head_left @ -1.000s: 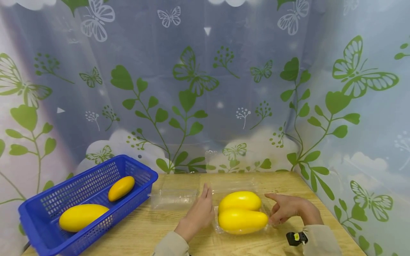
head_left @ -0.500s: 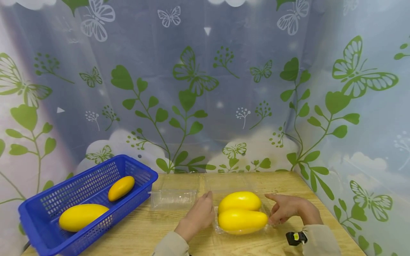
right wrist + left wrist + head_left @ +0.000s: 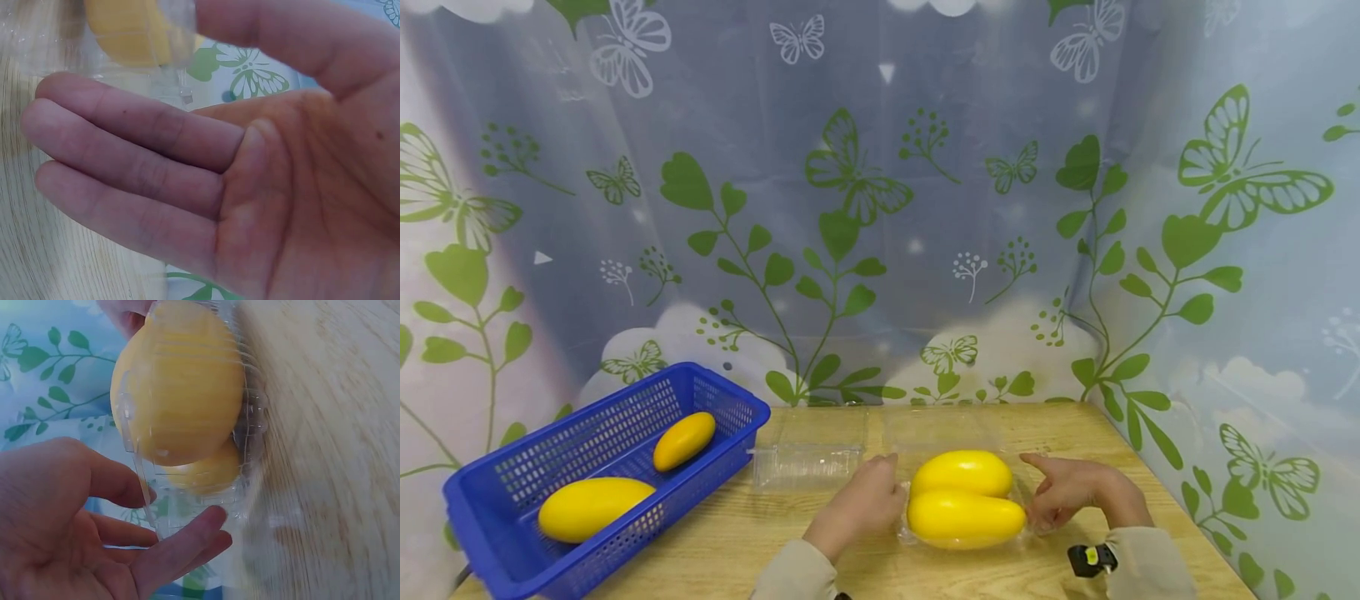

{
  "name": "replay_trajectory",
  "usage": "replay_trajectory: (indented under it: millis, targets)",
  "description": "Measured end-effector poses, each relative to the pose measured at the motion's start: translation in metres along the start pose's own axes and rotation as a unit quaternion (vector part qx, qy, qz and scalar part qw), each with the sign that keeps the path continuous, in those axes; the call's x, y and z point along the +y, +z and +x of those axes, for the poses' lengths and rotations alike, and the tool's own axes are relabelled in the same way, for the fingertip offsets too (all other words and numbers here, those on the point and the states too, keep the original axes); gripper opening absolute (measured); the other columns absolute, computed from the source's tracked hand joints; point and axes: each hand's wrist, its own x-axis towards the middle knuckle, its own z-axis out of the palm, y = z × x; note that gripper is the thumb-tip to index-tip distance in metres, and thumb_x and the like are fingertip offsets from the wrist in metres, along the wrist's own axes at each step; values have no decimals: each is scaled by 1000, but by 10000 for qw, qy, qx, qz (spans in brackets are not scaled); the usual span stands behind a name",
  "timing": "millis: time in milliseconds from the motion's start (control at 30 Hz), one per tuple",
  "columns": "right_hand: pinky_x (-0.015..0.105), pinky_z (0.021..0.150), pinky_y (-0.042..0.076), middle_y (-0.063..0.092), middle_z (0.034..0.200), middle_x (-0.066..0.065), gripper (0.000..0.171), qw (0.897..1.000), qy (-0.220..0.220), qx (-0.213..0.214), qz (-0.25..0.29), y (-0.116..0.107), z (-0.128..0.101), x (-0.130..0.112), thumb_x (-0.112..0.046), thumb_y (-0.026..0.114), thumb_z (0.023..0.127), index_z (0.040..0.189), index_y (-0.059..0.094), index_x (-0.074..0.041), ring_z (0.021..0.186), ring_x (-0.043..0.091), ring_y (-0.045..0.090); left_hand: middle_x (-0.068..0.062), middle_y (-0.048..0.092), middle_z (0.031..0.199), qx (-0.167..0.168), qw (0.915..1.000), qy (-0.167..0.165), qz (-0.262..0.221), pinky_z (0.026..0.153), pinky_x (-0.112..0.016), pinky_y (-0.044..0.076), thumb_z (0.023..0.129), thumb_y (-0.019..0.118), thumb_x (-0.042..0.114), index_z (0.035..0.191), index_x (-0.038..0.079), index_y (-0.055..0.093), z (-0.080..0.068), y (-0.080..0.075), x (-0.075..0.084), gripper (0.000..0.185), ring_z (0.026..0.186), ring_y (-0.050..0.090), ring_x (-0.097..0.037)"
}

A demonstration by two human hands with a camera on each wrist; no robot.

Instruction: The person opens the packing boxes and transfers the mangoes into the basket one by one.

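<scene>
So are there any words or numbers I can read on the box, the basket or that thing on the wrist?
No readable words or numbers anywhere.
Clear box: no label shows.
Blue basket: plain.
Wrist device: a small yellow mark, too small to read.
Backdrop: only leaves and butterflies.

Two bright yellow mangoes (image 3: 964,498), glossy and unmarked, in a clear, colourless plastic clamshell (image 3: 958,433). Second clear clamshell (image 3: 806,463) at 9 o'clock of the first, likewise colourless. Basket (image 3: 715,392), saturated blue with a fine perforated grid; two yellow fruits (image 3: 597,507) within. Table (image 3: 820,567), pale wood with visible grain. Backdrop curtain (image 3: 880,208), bluish-white, printed with green leaves, sprigs and butterflies, plus white butterfly outlines. Sleeves (image 3: 1150,567), beige.
</scene>
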Motion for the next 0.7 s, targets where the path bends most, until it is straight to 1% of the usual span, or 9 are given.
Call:
replay_trajectory:
  millis: [133,200,233,267,300,433,500,533,700]
  targets:
    - [31,72,59,74,92,12,99,9999,7,40,118,0,0,0,-6,68,92,163,0,3,71,17,61,-36,46,151,-127,9998,66,-171,86,-40,57,98,51,0,150,-16,38,1,-1,-4,57,122,57,-37]
    - [36,78,63,75,99,14,98,9999,2,72,103,0,0,0,-5,66,92,163,0,4,78,19,68,-36,44,152,-191,9993,28,-319,78,-39,56,100,49,-1,153,-14,35,1,-1,-6,56,108,61,-33]
    - [38,81,64,75,103,15,97,9999,10,107,108,0,0,0,-5,65,92,163,0,4,81,21,70,-36,42,153,-211,9991,-1,-378,81,-39,56,101,48,-1,154,-14,34,1,-1,-6,56,101,64,-33]
    - [41,84,64,75,105,15,96,9999,19,136,100,0,0,0,-5,66,93,163,1,3,84,23,72,-36,40,155,-211,9989,-45,-420,86,-42,56,102,47,0,155,-13,32,1,-2,-6,57,103,64,-32]
    - [42,85,64,75,107,16,96,9998,35,157,101,0,0,0,-6,66,93,163,2,3,85,24,72,-37,47,149,-237,9983,-96,-526,83,-43,58,102,48,1,156,-12,28,1,-2,-7,59,94,67,-34]
    - [45,85,64,73,116,18,95,9996,78,261,44,0,0,-1,-8,68,94,164,4,2,86,25,73,-39,53,140,-313,9942,-264,-993,72,-43,63,100,55,5,160,-10,15,1,-2,-8,74,68,70,-32]
    - [46,85,64,71,120,20,94,9995,103,286,62,0,1,-1,-9,68,95,164,5,1,86,25,72,-40,55,135,-396,9912,-375,-1208,56,-40,60,98,60,7,161,-9,11,1,-2,-8,81,55,66,-29]
    - [46,85,64,69,122,21,94,9995,105,292,68,0,1,-1,-9,68,95,164,5,1,86,25,72,-39,51,140,-418,9904,-407,-1253,54,-39,60,98,62,8,161,-9,11,1,-2,-8,83,54,65,-27]
    - [46,84,64,67,126,23,94,9994,103,305,85,0,1,0,-7,67,94,164,4,1,84,23,69,-38,53,134,-481,9874,-557,-1399,53,-40,59,96,65,7,160,-10,9,1,-2,-7,87,50,61,-25]
